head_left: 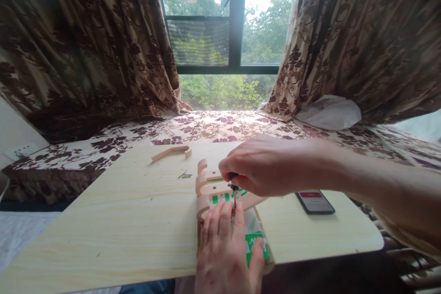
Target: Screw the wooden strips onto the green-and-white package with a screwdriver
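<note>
My right hand (257,167) is closed around the dark handle of a screwdriver (234,193), whose metal shaft points straight down. The tip ends by the fingertips of my left hand (223,248), where those fingers hide it. Palm down, my left hand lies flat with its fingers stretched over the nearest curved wooden piece (203,205) and a box-like block with a green and white printed wrapping (253,239). More curved wooden pieces (215,187) lie side by side just beyond, with small dark holes or screw heads in them.
A loose curved wooden strip (171,151) and several small screws (185,175) lie on the pale wooden table (120,220). A phone (315,202) rests at the right. Behind are a floral-covered ledge (213,126), a white bag (330,112), curtains and a window.
</note>
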Demonstrator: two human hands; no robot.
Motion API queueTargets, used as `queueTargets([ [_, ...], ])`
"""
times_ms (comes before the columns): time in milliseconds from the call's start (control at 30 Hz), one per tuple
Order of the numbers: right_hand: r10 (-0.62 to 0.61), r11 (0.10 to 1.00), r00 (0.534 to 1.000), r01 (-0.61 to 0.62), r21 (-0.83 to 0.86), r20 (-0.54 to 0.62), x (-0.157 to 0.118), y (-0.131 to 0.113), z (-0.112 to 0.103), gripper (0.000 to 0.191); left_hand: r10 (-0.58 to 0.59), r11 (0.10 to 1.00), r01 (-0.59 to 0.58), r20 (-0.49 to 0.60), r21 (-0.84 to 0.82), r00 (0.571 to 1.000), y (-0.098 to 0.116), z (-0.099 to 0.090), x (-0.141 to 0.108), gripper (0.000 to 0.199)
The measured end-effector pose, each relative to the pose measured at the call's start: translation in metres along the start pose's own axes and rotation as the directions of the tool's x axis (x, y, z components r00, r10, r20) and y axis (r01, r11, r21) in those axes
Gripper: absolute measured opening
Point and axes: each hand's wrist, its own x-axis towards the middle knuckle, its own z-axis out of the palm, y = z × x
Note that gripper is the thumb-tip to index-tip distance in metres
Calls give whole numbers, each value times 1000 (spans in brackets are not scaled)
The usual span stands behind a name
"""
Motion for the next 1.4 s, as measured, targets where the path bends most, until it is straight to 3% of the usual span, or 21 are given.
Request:
queueTargets([
  [100, 54, 998, 998, -54, -12, -12, 1, 1, 4, 18, 64, 998, -64, 45, -4, 997, -4, -2, 0, 48],
  [233, 129, 988, 992, -129, -88, -2, 2, -2, 1, 22, 7, 1000, -7, 4, -14, 1000, -4, -2, 1, 47],
  [433, 61, 992, 998, -59, -115, 10, 1, -9, -4, 14, 141, 984, -149, 82, 100, 987, -8, -4, 0, 56],
  [667, 100, 983, 995, -100, -154, -9, 2, -4, 8, 20, 78, 996, -78, -6, 41, 997, -2, -1, 3, 50],
  [833, 186, 975, 983, -182, -129, 14, 0, 0, 4, 21, 91, 995, -91, -6, 33, 996, -1, -1, 2, 50],
  [1100, -5, 999, 1000, 5, -34, -10, 1, -3, -2, 20, 112, 993, -111, -24, 40, 993, -4, 0, 1, 48],
  [1400, 124, 989, 991, -127, -72, -49, 3, -1, 4, 27, 189, 979, -191, 34, 67, 981, -10, -7, 6, 53],
])
